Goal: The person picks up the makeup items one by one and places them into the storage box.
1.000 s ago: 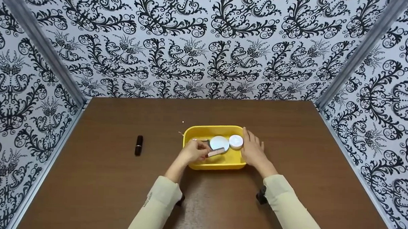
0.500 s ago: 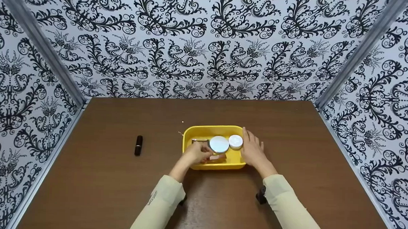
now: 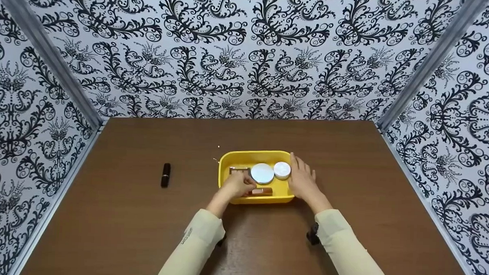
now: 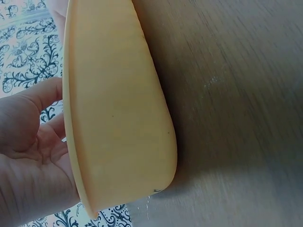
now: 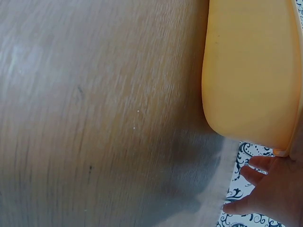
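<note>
A yellow plastic tray (image 3: 255, 155) stands on the brown table. My left hand (image 3: 235, 183) reaches over its left side and pinches the left end of a slim pinkish-brown cosmetic tube (image 3: 262, 191), which lies low along the tray's near wall. In the left wrist view the tray wall hides the fingertips. My right hand (image 3: 303, 181) rests against the right rim with its fingers straight; they also show past the tray corner in the right wrist view. Inside are a round white disc (image 3: 262, 173), a small white jar (image 3: 282, 170) and a dark-edged flat case (image 3: 240, 170), partly covered by my left hand.
A black lipstick tube (image 3: 166, 175) lies on the table (image 3: 135, 223), left of the tray. Patterned wall panels (image 3: 230, 72) enclose the table's back and sides. Tiny white specks (image 3: 218, 146) lie by the tray's far left corner.
My left hand has moved slightly right and toward the near wall, lowering the tube from beside the white disc. More of the flat case shows. My right hand has stayed at the rim.
</note>
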Tool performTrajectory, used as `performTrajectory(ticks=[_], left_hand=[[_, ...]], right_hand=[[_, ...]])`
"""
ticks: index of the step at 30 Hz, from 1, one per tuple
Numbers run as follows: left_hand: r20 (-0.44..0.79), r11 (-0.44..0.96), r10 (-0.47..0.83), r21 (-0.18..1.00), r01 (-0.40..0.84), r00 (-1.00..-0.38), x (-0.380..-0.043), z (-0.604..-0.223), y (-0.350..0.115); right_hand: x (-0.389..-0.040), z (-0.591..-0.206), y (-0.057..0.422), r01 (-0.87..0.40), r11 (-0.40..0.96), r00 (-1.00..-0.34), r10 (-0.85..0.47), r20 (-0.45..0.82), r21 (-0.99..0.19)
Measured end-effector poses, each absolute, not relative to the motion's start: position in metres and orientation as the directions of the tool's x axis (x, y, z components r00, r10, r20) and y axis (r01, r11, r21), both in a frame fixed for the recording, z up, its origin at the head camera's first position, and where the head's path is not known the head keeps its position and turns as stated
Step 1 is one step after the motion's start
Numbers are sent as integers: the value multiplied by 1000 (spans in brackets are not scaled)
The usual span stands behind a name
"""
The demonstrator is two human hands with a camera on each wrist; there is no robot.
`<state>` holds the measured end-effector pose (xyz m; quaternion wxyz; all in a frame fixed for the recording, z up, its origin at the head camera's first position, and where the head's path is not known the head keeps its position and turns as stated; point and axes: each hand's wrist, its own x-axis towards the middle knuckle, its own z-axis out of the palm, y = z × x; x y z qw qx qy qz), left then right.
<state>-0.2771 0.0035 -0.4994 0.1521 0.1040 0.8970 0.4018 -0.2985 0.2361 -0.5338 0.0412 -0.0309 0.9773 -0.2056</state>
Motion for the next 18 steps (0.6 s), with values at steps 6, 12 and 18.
performTrajectory(ticks=[6,12,18], left_hand=[[-177,727,309,677,112,-935,-281,-505,4],[-194,763,317,634,128,-928,-281,-510,6],[-201,776,306,618,122,-930,-281,-512,10]], right_hand=[[-298,-533,237,-41,910,-994,-79,-76,-412],[-297,-532,236,-35,909,-993,-77,-86,-416],[-297,-531,236,-29,912,-993,-74,-93,-410]])
